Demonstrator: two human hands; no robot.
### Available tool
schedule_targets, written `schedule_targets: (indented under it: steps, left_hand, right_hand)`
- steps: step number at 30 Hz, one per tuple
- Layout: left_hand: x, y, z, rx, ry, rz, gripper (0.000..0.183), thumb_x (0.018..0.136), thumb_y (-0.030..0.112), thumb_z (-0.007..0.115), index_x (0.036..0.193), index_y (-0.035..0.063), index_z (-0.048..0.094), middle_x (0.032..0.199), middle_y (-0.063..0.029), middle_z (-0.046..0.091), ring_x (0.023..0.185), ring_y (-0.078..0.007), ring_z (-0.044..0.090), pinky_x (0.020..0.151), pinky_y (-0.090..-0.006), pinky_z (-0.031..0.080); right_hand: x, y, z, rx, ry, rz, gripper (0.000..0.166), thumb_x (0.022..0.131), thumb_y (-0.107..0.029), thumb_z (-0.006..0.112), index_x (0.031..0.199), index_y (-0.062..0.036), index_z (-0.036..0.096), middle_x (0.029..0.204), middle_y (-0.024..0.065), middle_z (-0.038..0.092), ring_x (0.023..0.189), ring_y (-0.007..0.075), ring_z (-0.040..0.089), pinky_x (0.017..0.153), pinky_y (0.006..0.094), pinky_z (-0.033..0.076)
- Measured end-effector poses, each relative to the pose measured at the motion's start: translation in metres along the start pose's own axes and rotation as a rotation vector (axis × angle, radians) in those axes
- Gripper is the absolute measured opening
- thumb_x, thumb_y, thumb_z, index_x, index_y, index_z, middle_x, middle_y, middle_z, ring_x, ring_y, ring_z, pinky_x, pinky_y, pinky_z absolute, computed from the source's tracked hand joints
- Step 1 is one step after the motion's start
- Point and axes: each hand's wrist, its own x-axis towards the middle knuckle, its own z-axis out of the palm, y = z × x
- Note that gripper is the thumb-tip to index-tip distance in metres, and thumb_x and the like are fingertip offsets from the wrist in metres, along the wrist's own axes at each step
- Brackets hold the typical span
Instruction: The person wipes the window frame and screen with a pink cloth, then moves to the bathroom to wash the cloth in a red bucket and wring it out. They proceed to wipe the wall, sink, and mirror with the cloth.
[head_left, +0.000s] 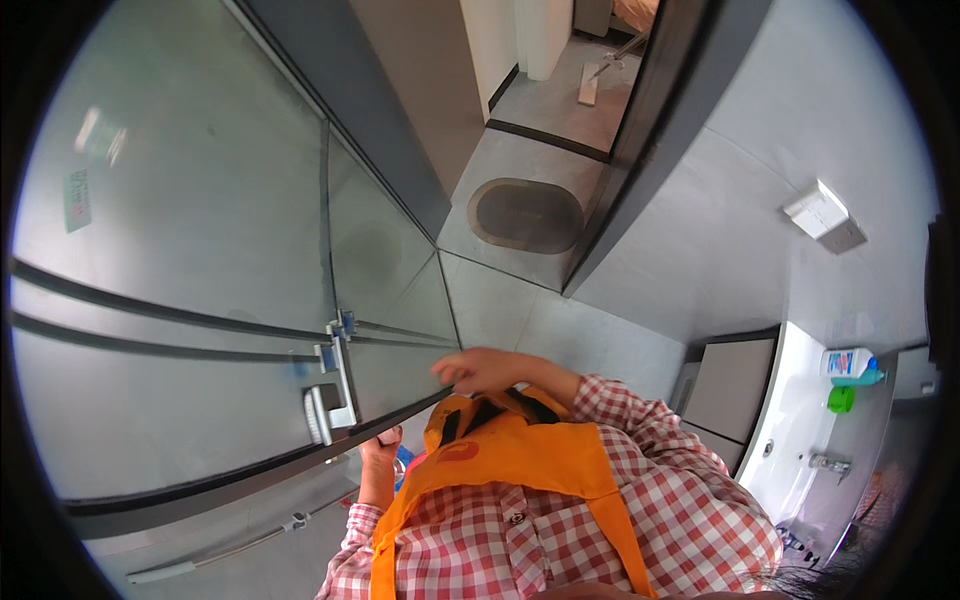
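Observation:
A glass shower door (247, 390) with a dark frame and a metal handle (341, 382) stands at my left. My left hand (380, 444) is beside the door's dark lower edge, its fingers partly hidden, so its grip cannot be made out. My right hand (484, 370) reaches across my front towards the glass, fingers apart, with nothing visible in it. Below it, the orange apron (517, 457) over my checked shirt has a bulging pocket (454, 420). A blue object (405, 457), mostly hidden by the apron, shows next to my left forearm.
Dark bars (165, 307) cross the glass. Ahead lies an oval mat (526, 216) at a doorway, with a flat mop (589, 82) beyond. To the right are a white washbasin (780, 420), a bottle (847, 363) and a faucet (829, 463). A metal pole (240, 546) is at lower left.

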Motion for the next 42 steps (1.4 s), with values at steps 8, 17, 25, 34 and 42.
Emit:
schedule_targets:
  steps: [8, 17, 25, 34, 42]
  left_hand:
    - [0.005, 0.057, -0.044, -0.247, -0.023, 0.166, 0.021, 0.091, 0.033, 0.059, 0.084, 0.0142, 0.056, 0.062, 0.0042, 0.04, 0.051, -0.0127, 0.035, 0.045, -0.029, 0.031]
    - [0.039, 0.115, -0.069, -0.154, 0.2, 0.392, 0.025, 0.09, 0.032, 0.061, 0.071, 0.0169, 0.054, 0.057, 0.0068, 0.048, 0.044, -0.0084, 0.041, 0.039, -0.0221, 0.036]
    - [0.048, 0.172, -0.135, -0.046, 0.257, 0.41, 0.023, 0.089, 0.034, 0.062, 0.1, 0.0145, 0.059, 0.091, 0.0015, 0.065, 0.079, -0.0139, 0.063, 0.069, -0.0273, 0.055]
    - [0.071, 0.15, -0.092, -0.097, 0.354, 0.827, 0.025, 0.091, 0.035, 0.057, 0.11, 0.0204, 0.049, 0.115, 0.0026, 0.059, 0.104, -0.015, 0.058, 0.088, -0.0313, 0.049]
    - [0.126, 0.092, 0.078, 0.484, 0.164, 0.614, 0.018, 0.092, 0.024, 0.056, 0.101, 0.0123, 0.047, 0.111, 0.0018, 0.055, 0.099, -0.009, 0.05, 0.088, -0.0274, 0.04]
  right_hand:
    - [-0.047, 0.109, -0.069, 0.344, 0.649, 0.429, 0.032, 0.087, -0.012, 0.062, 0.118, -0.0035, 0.059, 0.098, 0.0059, 0.067, 0.085, 0.0137, 0.061, 0.072, 0.0261, 0.049]
    - [-0.074, 0.172, -0.08, 0.382, 0.924, 0.87, 0.027, 0.081, -0.014, 0.064, 0.106, -0.0038, 0.065, 0.085, 0.0063, 0.068, 0.07, 0.0153, 0.063, 0.057, 0.0279, 0.05]
    - [-0.063, 0.177, -0.076, 0.365, 0.862, 0.938, 0.033, 0.077, -0.016, 0.067, 0.107, -0.0022, 0.065, 0.084, 0.0067, 0.068, 0.071, 0.0164, 0.063, 0.058, 0.0295, 0.051]
    - [-0.064, 0.163, -0.072, 0.391, 0.877, 0.934, 0.036, 0.077, -0.016, 0.067, 0.111, -0.0027, 0.063, 0.086, 0.0065, 0.068, 0.073, 0.0163, 0.063, 0.061, 0.0288, 0.051]
    - [-0.114, 0.161, -0.045, 0.575, 1.079, 0.827, 0.032, 0.079, -0.016, 0.065, 0.109, -0.0043, 0.064, 0.088, 0.0066, 0.068, 0.073, 0.0153, 0.064, 0.062, 0.0285, 0.052]
